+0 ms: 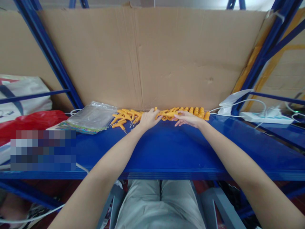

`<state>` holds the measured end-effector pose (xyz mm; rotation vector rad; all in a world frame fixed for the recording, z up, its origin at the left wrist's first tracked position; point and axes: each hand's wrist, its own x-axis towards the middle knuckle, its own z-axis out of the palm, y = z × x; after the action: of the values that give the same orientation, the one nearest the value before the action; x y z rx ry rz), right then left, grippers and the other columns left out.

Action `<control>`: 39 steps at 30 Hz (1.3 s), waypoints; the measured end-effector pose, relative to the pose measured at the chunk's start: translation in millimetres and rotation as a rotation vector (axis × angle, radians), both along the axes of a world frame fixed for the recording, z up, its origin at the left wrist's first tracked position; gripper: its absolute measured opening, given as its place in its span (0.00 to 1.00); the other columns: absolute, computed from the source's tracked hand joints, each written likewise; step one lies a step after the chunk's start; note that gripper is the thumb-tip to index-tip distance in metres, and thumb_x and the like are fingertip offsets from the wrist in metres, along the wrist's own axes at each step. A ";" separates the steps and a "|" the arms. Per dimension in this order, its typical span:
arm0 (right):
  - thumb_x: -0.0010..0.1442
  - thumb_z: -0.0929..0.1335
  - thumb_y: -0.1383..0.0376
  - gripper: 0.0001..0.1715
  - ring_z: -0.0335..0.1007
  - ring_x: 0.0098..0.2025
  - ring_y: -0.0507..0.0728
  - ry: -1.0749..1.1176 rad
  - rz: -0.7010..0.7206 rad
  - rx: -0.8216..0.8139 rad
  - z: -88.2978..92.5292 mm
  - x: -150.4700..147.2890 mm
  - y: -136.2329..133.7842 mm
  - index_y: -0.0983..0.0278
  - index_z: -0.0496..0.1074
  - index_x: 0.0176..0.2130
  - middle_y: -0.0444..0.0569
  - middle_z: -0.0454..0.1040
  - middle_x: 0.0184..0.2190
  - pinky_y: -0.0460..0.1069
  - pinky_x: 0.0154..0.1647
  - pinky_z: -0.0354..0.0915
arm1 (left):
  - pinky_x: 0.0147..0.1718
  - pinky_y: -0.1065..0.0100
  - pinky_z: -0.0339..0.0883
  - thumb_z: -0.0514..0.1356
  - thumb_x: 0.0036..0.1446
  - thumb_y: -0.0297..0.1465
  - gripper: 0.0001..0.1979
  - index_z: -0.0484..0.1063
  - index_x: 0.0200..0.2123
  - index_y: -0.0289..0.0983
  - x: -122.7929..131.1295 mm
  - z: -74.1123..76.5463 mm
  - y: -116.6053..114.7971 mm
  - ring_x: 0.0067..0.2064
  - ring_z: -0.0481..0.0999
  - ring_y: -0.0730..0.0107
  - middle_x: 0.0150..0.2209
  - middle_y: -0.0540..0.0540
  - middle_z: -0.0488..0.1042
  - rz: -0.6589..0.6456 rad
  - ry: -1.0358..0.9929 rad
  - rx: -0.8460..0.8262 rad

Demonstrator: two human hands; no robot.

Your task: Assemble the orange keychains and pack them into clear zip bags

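Note:
Small yellow plastic pieces lie in a row at the back of the blue tabletop. My left hand (149,119) is closed at the row's middle, its fingertips on a yellow plastic piece (168,113). From the other side, my right hand (188,119) pinches the same piece between thumb and forefinger, the other fingers loosely spread. Left of my left hand is a heap of yellow branched pieces with metal chains (126,115). To the right, several yellow pieces (195,111) stand lined up side by side. Fine detail at my fingertips is too small to make out.
A cardboard sheet (181,60) backs the table (166,152). A clear plastic bag (91,116) and a red bag (33,122) lie left. On the right are a white power strip (267,117) and white cables. Blue metal posts (51,54) flank the workspace.

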<state>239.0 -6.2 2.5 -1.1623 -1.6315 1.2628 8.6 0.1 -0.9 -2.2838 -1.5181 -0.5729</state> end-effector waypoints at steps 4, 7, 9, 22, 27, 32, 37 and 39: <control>0.60 0.73 0.63 0.15 0.77 0.27 0.52 0.029 -0.010 0.036 -2.3 3.0 2.9 0.61 0.65 0.43 0.51 0.81 0.38 0.47 0.32 0.71 | 0.41 0.62 0.69 0.51 0.67 0.43 0.19 0.71 0.54 0.42 1.0 -0.1 0.0 0.47 0.78 0.54 0.51 0.40 0.72 -0.008 -0.009 0.015; 0.62 0.71 0.57 0.12 0.77 0.26 0.54 0.004 -0.010 0.068 -1.6 2.2 2.4 0.61 0.67 0.39 0.51 0.81 0.34 0.50 0.33 0.72 | 0.40 0.62 0.69 0.52 0.66 0.43 0.19 0.71 0.54 0.41 0.8 1.1 -0.3 0.46 0.78 0.54 0.50 0.39 0.73 -0.010 -0.022 0.025; 0.64 0.69 0.55 0.14 0.76 0.25 0.54 -0.023 -0.018 0.077 0.1 0.7 0.6 0.62 0.68 0.37 0.53 0.81 0.32 0.51 0.32 0.72 | 0.41 0.62 0.69 0.53 0.66 0.42 0.19 0.72 0.53 0.41 0.3 1.9 -0.5 0.45 0.78 0.55 0.49 0.39 0.73 -0.015 -0.033 0.033; 0.66 0.66 0.53 0.19 0.72 0.18 0.53 0.046 -0.065 0.114 0.5 -11.6 -2.2 0.67 0.70 0.34 0.50 0.76 0.19 0.46 0.22 0.68 | 0.42 0.62 0.68 0.53 0.66 0.42 0.18 0.72 0.52 0.41 -0.8 -1.4 2.4 0.45 0.78 0.55 0.48 0.39 0.73 -0.034 -0.081 0.050; 0.67 0.66 0.54 0.18 0.71 0.18 0.51 0.023 -0.045 0.113 1.1 -10.8 -1.6 0.67 0.70 0.34 0.50 0.76 0.19 0.43 0.18 0.64 | 0.42 0.62 0.69 0.54 0.65 0.43 0.17 0.72 0.51 0.41 -2.0 -2.4 5.2 0.44 0.78 0.56 0.48 0.40 0.73 -0.057 -0.116 0.030; 0.67 0.66 0.55 0.18 0.71 0.18 0.51 -0.021 -0.038 0.093 -0.5 -6.2 1.0 0.66 0.69 0.32 0.49 0.75 0.19 0.43 0.19 0.63 | 0.43 0.63 0.69 0.55 0.64 0.41 0.16 0.72 0.48 0.39 -4.5 -8.9 17.0 0.46 0.77 0.57 0.45 0.41 0.76 -0.191 -0.191 0.000; 0.65 0.66 0.51 0.21 0.70 0.18 0.50 -0.137 -0.063 0.194 -3.8 -4.0 4.3 0.64 0.67 0.30 0.48 0.76 0.22 0.44 0.19 0.61 | 0.45 0.62 0.69 0.56 0.62 0.40 0.13 0.73 0.44 0.39 -7.5 -14.1 26.2 0.46 0.77 0.59 0.43 0.42 0.78 -0.298 -0.258 0.034; 0.64 0.66 0.48 0.22 0.68 0.18 0.49 -0.181 -0.128 0.323 -5.4 -4.8 5.2 0.63 0.66 0.32 0.46 0.76 0.24 0.44 0.20 0.61 | 0.44 0.62 0.69 0.58 0.61 0.39 0.12 0.73 0.42 0.39 -7.1 -14.5 27.5 0.45 0.78 0.59 0.41 0.42 0.79 -0.314 -0.299 0.050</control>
<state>234.2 -1.0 -3.0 -1.1809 -1.7817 0.7964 1.5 27.6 -15.4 -2.5016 -1.2490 -1.0665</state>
